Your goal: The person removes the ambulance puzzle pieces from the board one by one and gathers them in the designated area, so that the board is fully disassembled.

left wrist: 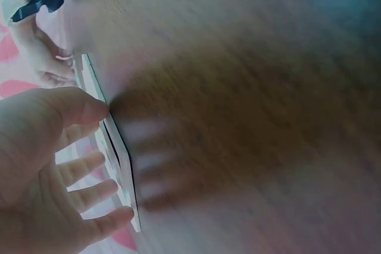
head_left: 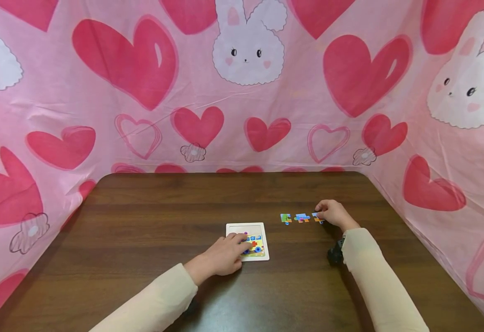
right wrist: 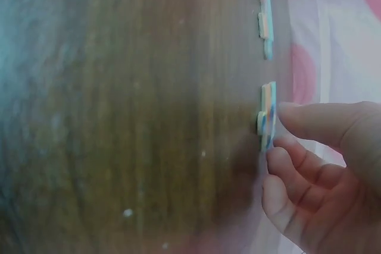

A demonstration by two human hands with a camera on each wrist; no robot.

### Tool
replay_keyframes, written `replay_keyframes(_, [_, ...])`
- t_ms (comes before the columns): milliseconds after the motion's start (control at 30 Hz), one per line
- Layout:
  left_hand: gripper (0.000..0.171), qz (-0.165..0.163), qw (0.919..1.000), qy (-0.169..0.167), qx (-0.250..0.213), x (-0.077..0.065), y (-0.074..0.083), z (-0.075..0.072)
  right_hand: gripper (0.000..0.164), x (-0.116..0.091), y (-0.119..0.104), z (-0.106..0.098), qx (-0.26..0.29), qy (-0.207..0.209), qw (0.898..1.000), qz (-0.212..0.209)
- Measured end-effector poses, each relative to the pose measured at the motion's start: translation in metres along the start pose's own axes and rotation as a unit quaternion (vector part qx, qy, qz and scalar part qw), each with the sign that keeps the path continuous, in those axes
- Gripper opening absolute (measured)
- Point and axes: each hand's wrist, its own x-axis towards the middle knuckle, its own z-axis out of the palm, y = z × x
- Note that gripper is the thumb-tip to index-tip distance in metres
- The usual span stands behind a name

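A white-framed jigsaw board (head_left: 265, 253) with a partly filled vehicle picture lies flat on the table. My left hand (head_left: 222, 256) rests on its left part, fingers spread over it; in the left wrist view the thumb (left wrist: 83, 108) meets the board's edge. To the right, three puzzle pieces lie in a row: a green one (head_left: 285, 218), a blue one (head_left: 301, 217), and a blue-and-orange piece (head_left: 318, 217) at the right end. My right hand (head_left: 334, 214) pinches that end piece by its far side, thumb and fingertips close about it in the right wrist view.
The brown wooden table (head_left: 175, 198) has rounded far corners. Pink cloth (head_left: 266, 101) with hearts and rabbits hangs behind it and along both sides. A black wrist device (head_left: 335, 252) sits at the right sleeve.
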Motion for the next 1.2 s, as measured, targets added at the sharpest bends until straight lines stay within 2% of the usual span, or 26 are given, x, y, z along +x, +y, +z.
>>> replay_keyframes(200, [0.039,0.007,0.9997,0.017,0.015,-0.004,-0.004,0.001,0.011,0.003,-0.022,-0.002,-0.023,0.044,0.998,-0.042])
replay_keyframes(367, [0.038,0.013,0.9987,0.036,0.033,-0.011,-0.007,0.001,0.013,0.005,-0.055,0.003,-0.008,0.048,0.996,-0.069])
replay_keyframes(500, [0.036,0.018,0.9979,0.048,0.039,-0.018,-0.010,-0.001,0.013,0.005,-0.077,0.016,0.013,0.027,0.995,-0.099])
replay_keyframes(667, [0.031,0.036,0.9954,0.077,0.045,-0.027,-0.013,-0.001,0.014,0.003,-0.102,0.036,0.055,-0.012,0.992,-0.116])
replay_keyframes(800, [0.029,0.047,0.9940,0.094,0.032,-0.033,-0.014,-0.001,0.014,0.001,-0.119,0.050,0.076,-0.037,0.986,-0.141])
replay_keyframes(967, [0.031,0.054,0.9936,0.098,0.014,-0.037,-0.015,0.000,0.014,-0.003,-0.137,0.067,0.079,-0.074,0.979,-0.170])
replay_keyframes(1200, [0.033,0.048,0.9943,0.093,0.018,-0.041,-0.016,-0.001,0.016,-0.008,-0.156,0.087,0.062,-0.132,0.972,-0.182])
